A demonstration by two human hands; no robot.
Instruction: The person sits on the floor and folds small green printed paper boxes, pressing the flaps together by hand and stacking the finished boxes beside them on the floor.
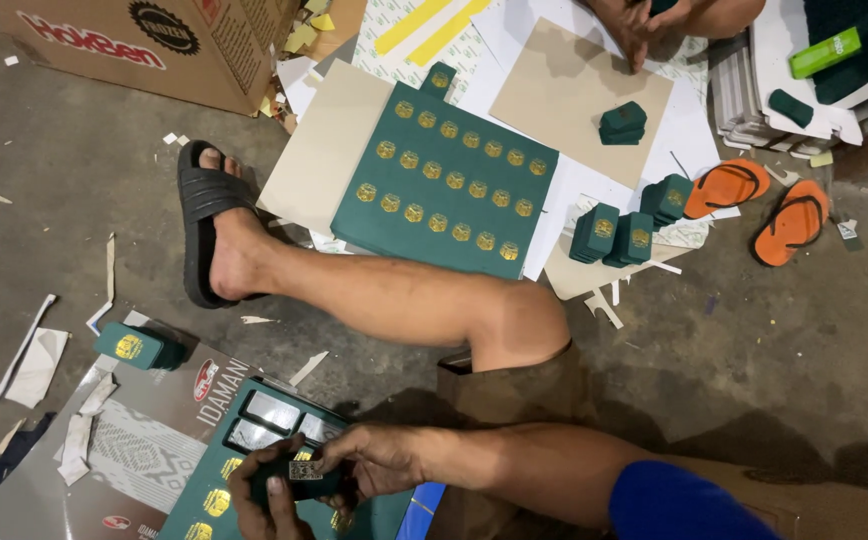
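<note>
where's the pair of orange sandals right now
In the head view, the orange sandals lie on the concrete floor at upper right, just right of the stacked small green boxes.

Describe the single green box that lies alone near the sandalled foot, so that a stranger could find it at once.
Start at the person's outstretched leg and the black sandal on its foot. Below the sandal a printed cardboard sheet lies on the floor, and the small green box rests on its upper left corner. Unlike the stacked green boxes near the orange sandals, it lies alone on its side, its gold seal showing.
</note>
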